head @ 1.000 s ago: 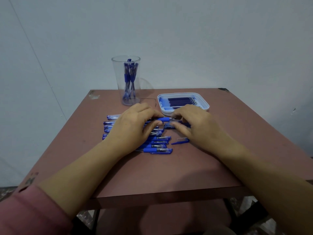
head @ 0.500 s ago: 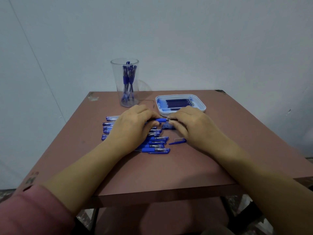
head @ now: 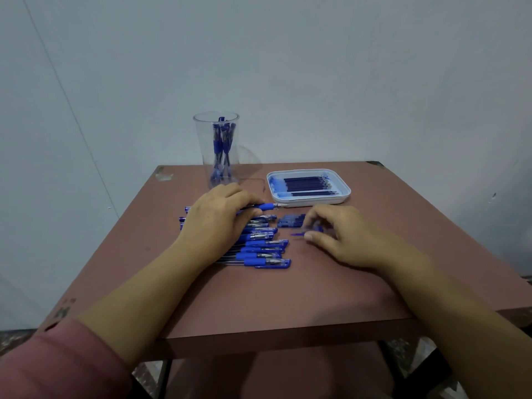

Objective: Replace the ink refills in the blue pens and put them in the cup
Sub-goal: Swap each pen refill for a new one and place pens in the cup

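The left hand (head: 218, 223) curls its fingers round a pen (head: 266, 206) and holds it low over the table (head: 288, 298). The pen's long axis runs left to right, and its bare tip sticks out past the fingertips toward the tray (head: 342, 197) of refills (head: 308, 184). A pen like this is probably light, stiff and smooth, so the ribbed blue grip just beyond the fingers looks like the surest hold. The thin refill inside would likely bend if forced. More pens (head: 264, 249) lie under and beside this hand, parallel to the held one. The cup (head: 217, 151) stands just beyond its knuckles. The right hand (head: 342, 237) is curled, with thumb and forefinger close on a small blue cap (head: 298, 234) at its fingertips. Blur hides whether it pinches it.
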